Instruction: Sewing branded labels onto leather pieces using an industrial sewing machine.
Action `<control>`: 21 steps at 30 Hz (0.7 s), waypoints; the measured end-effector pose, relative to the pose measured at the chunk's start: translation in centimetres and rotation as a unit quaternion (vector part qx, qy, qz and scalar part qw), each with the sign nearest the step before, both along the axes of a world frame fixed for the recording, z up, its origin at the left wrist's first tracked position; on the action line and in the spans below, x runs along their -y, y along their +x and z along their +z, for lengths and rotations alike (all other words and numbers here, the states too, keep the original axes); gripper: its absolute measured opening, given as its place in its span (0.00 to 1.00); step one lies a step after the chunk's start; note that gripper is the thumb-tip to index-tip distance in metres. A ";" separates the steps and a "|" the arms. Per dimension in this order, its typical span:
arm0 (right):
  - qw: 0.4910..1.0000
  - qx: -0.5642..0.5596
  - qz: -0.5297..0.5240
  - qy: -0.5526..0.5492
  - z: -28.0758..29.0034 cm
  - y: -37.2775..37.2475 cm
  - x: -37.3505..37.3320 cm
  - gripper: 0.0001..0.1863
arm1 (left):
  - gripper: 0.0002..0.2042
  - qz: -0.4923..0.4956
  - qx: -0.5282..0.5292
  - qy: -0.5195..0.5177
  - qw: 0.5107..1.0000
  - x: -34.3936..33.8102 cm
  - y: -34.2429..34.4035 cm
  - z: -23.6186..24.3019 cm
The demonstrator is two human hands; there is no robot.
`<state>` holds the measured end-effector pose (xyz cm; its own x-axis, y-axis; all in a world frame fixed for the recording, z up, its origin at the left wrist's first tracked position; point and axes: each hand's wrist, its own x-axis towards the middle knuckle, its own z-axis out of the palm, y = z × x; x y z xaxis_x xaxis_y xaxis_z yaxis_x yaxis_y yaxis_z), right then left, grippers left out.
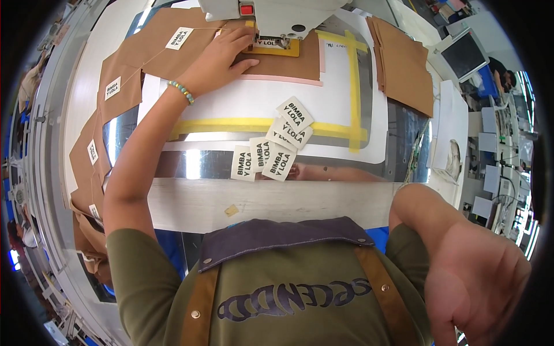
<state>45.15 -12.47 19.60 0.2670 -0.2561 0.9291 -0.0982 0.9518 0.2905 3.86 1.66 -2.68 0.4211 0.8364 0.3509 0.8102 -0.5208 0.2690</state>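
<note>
My left hand (pixel 224 60) lies with fingers stretched out on a brown fabric panel (pixel 285 67) under the sewing machine head (pixel 283 14). A beaded bracelet (pixel 182 91) circles its wrist. Beside the fingertips, a yellow frame (pixel 277 52) surrounds a white printed label (pixel 268 42) at the needle area. A pink-edged strip (pixel 288 82) runs along the panel's near side. Several loose cream labels (pixel 280 160) overlap on the work surface nearer to me. My right hand (pixel 479 277) is raised close to the camera at the lower right, away from the work; its fingers are mostly hidden.
A stack of brown panels (pixel 401 66) lies at the right. Brown panels with labels sewn on, joined by thread, trail down the left (pixel 124 95). Yellow tape (pixel 231 125) borders a white sheet (pixel 340 104). A monitor (pixel 463 55) stands far right.
</note>
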 end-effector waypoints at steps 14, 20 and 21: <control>0.776 0.550 -0.215 -0.224 -10.9 -6.2 -11.2 0.19 | 0.37 0.023 -0.041 -0.065 0.997 0.9 -6.1 0.9; 0.670 0.605 -0.255 -0.347 -19.5 -4.6 -16.5 0.24 | 0.37 0.018 -0.028 -0.070 0.997 0.7 -4.8 0.7; 0.669 0.602 -0.262 -0.349 -19.8 -5.0 -16.5 0.24 | 0.33 0.024 -0.039 -0.052 0.998 1.0 -4.1 0.8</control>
